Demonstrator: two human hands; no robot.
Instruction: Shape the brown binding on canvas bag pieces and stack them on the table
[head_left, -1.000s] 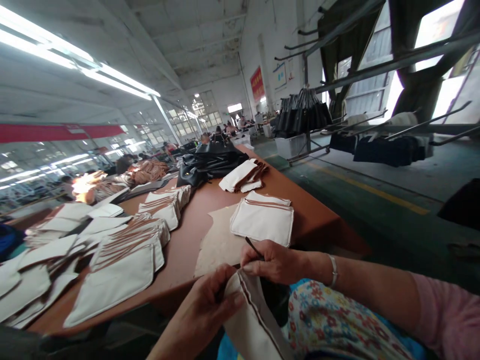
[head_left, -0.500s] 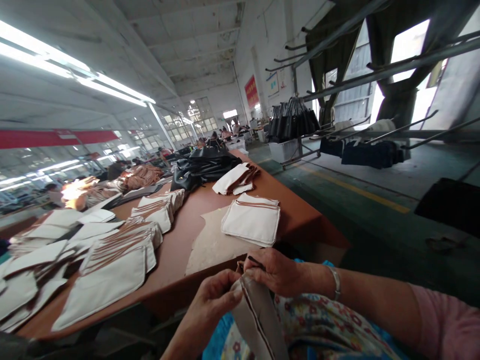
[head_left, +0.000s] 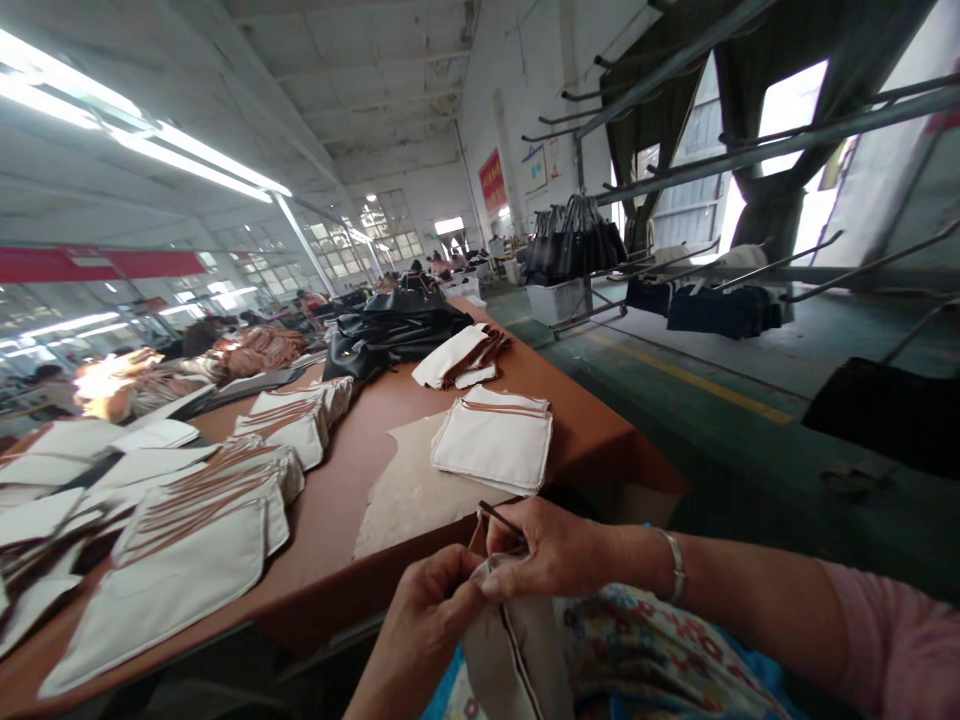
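Note:
My left hand (head_left: 435, 605) pinches the upper edge of a grey-beige fabric piece (head_left: 484, 665) over my lap. A dark line, like an edge or slit, runs down the piece. Close against it, my right hand (head_left: 559, 548) is closed on the same edge, thumb toward the left fingertips. A thin dark stick-like tool (head_left: 499, 519) pokes out of the right fist; its working end is hidden. A bit of brown material (head_left: 477, 538) shows between the hands. Just beyond them, a stack of white fabric pouches with brown edging (head_left: 491, 440) lies on the table.
The brown table (head_left: 390, 405) carries a beige sheet (head_left: 397, 485), a folded white-and-brown bundle (head_left: 459, 357), rows of white pouches (head_left: 180, 590) at left and black leather-like pieces (head_left: 405, 325) farther back. Racks with hanging black bags (head_left: 574, 245) stand at right.
My head view has shifted slightly, so the table appears farther left. The right hand has turned, and the dark tool now sticks out farther to the upper left. Both hands keep holding the fabric.

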